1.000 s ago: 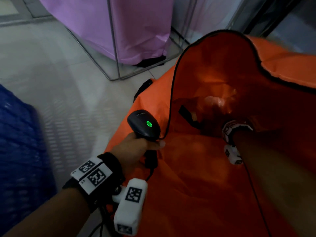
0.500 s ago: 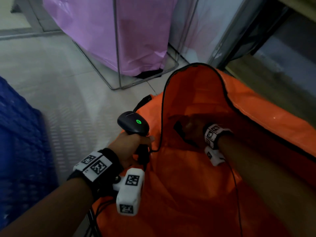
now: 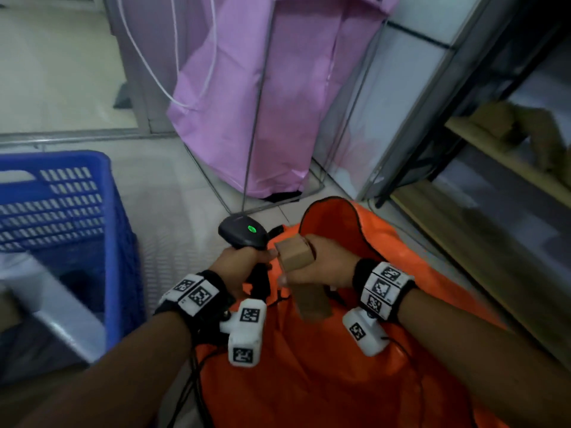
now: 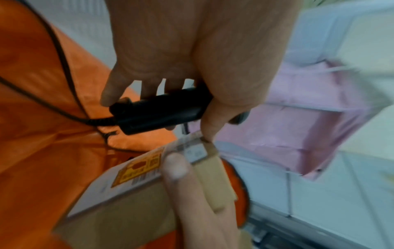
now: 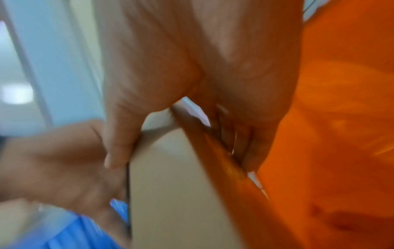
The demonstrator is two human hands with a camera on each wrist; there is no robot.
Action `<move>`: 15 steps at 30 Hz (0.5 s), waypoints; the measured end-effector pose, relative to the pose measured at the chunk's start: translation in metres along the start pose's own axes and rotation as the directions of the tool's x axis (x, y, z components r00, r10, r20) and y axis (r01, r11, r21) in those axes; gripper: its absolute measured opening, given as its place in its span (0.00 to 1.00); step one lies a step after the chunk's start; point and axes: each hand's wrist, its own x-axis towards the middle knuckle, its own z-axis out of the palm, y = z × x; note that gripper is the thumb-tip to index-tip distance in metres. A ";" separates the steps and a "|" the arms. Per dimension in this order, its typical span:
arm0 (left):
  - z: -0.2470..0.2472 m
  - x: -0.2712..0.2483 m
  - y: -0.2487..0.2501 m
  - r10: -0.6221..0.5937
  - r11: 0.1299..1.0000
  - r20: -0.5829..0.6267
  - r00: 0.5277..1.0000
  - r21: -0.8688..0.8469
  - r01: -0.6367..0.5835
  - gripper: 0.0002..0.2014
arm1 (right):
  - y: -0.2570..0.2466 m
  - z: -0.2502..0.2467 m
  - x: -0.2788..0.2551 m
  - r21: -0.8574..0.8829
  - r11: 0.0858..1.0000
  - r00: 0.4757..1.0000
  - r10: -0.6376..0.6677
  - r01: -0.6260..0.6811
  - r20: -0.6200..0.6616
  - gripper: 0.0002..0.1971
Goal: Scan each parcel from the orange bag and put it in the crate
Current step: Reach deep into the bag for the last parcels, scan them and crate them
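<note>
My right hand (image 3: 312,264) grips a long brown cardboard parcel (image 3: 298,257) just above the mouth of the orange bag (image 3: 324,366). The parcel (image 4: 119,202) carries a white label with an orange sticker and a barcode, seen in the left wrist view. Thumb and fingers of that hand (image 5: 170,118) clamp the parcel (image 5: 170,185) on two sides. My left hand (image 3: 241,264) grips the black handheld scanner (image 3: 242,233) by its handle, its green light on, right beside the parcel's end. The blue crate (image 3: 61,211) stands at the left.
A pink bag (image 3: 253,103) hangs on a wire frame behind the orange bag. Wooden shelves (image 3: 494,168) with brown boxes run along the right. A grey-white parcel (image 3: 46,304) lies in the crate. The scanner cable (image 4: 64,94) trails over the orange bag.
My right hand has come up out of the orange bag holding the cardboard parcel and brought it next to the scanner. The view has lifted, and the crate and shelves now show.
</note>
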 end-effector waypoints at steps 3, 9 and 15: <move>-0.022 -0.049 0.020 0.053 0.998 -0.018 0.998 -0.044 -0.054 0.02 | -0.041 0.005 -0.030 0.366 0.926 0.990 -0.043 0.090 -0.135 0.27; -0.093 -0.157 0.040 0.172 0.970 -0.037 0.984 -0.165 -0.176 0.03 | -0.109 0.027 -0.078 0.828 0.547 0.992 -0.067 0.126 -0.108 0.26; -0.160 -0.250 0.035 0.275 0.943 -0.054 0.960 -0.180 -0.280 0.15 | -0.163 0.065 -0.082 0.864 0.492 0.935 -0.345 0.109 0.079 0.40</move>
